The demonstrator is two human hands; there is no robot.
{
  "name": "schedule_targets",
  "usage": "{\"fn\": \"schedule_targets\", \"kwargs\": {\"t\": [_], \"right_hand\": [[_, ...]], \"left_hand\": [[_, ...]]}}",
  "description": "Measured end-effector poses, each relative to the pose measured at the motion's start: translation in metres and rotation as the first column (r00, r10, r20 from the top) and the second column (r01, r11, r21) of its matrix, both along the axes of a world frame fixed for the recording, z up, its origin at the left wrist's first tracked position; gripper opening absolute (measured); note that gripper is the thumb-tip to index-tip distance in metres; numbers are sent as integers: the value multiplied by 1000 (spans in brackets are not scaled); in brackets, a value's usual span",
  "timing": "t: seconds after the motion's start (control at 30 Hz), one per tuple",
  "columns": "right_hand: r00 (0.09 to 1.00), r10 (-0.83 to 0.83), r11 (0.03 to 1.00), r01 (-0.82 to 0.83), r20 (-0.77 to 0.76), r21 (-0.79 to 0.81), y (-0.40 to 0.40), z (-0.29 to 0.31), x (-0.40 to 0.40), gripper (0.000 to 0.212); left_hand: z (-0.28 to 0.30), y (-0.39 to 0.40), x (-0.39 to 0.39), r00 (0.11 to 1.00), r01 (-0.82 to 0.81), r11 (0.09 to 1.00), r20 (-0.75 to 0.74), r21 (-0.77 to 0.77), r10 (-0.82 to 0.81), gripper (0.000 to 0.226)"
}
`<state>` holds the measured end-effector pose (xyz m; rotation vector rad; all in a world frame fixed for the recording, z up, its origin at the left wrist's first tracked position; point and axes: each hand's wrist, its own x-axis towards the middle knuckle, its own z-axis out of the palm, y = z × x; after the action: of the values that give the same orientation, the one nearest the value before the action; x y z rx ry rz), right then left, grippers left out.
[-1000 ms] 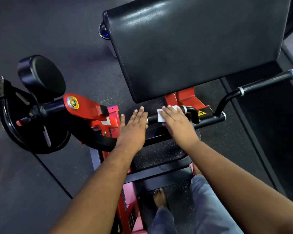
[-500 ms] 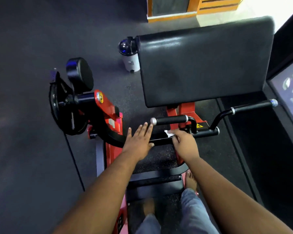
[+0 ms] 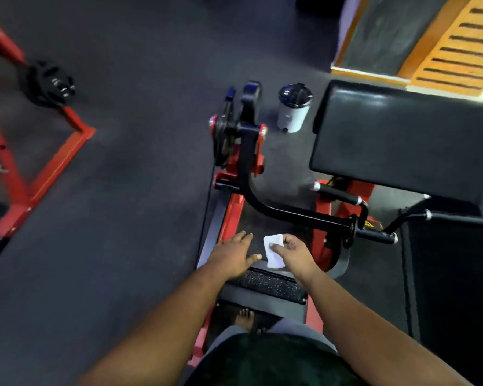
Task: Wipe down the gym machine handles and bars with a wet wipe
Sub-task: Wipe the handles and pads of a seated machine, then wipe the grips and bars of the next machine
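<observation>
The wet wipe is a small white crumpled sheet, pinched by the fingers of the right hand above the machine's seat area, just beside the left hand, which is flat with straight fingers and holds nothing. In front of them the curved black bar leads to the short handle and the long handle under the black pad; a white bin, a red frame and a weight plate are on the dark floor. Compared with half a second ago, both hands have pulled back off the bar and the wipe no longer touches it.
</observation>
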<state>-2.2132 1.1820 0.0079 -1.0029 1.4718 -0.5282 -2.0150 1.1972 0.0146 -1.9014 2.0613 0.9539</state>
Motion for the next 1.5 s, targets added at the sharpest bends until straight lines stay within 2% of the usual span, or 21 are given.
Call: {"fn": "schedule_targets", "kwargs": {"t": [0.07, 0.13, 0.2, 0.27, 0.33, 0.37, 0.57, 0.63, 0.77, 0.9, 1.07, 1.2, 1.3, 1.5], "right_hand": [[978, 179, 981, -185, -103, -53, 0, -10, 11, 11], [902, 358, 915, -390, -242, -101, 5, -18, 28, 12], [856, 425, 873, -474, -293, -118, 6, -17, 39, 10], [748, 590, 750, -647, -302, -137, 33, -2, 74, 14], [752, 570, 753, -639, -330, -155, 36, 2, 80, 15], [727, 597, 722, -671, -341, -169, 43, -1, 88, 15], [506, 768, 477, -861, -393, -175, 127, -3, 138, 20], [395, 802, 347, -919, -447, -188, 156, -2, 155, 18], [232, 841, 166, -971, -489, -174, 209, 5, 198, 15], [132, 851, 38, -981, -509, -191, 265, 8, 250, 13], [109, 862, 8, -980, -495, -201, 342, 4, 315, 16], [85, 873, -21, -977, -479, -213, 395, 3, 363, 17], [43, 863, -85, -970, -504, -228, 416, 7, 392, 17], [-2, 845, -149, -961, -534, -232, 434, 17, 451, 19]], "left_hand": [[-2, 26, 14, 997, -74, 997, 3, -11, 74, 80], [-2, 62, 31, 985, -171, 985, -5, -32, 171, 80], [-1, 81, 40, 974, -227, 973, 4, -38, 227, 78], [5, 141, 54, 900, -436, 899, 6, -31, 437, 77], [2, 155, 58, 890, -456, 889, 0, -52, 456, 76], [0, 173, 62, 874, -485, 873, 9, -52, 486, 75], [3, 301, 69, 734, -675, 738, 99, 0, 672, 76], [10, 337, 72, 681, -729, 684, 112, 9, 724, 77], [18, 402, 86, 575, -817, 576, 101, 24, 812, 81], [28, 460, 113, 499, -864, 504, 142, 4, 855, 81], [30, 533, 158, 455, -888, 459, 158, 7, 877, 82], [35, 588, 196, 373, -925, 380, 181, 0, 910, 84], [45, 612, 219, 321, -944, 330, 194, -17, 927, 85], [62, 626, 261, 298, -946, 318, 208, -67, 931, 85]]}}
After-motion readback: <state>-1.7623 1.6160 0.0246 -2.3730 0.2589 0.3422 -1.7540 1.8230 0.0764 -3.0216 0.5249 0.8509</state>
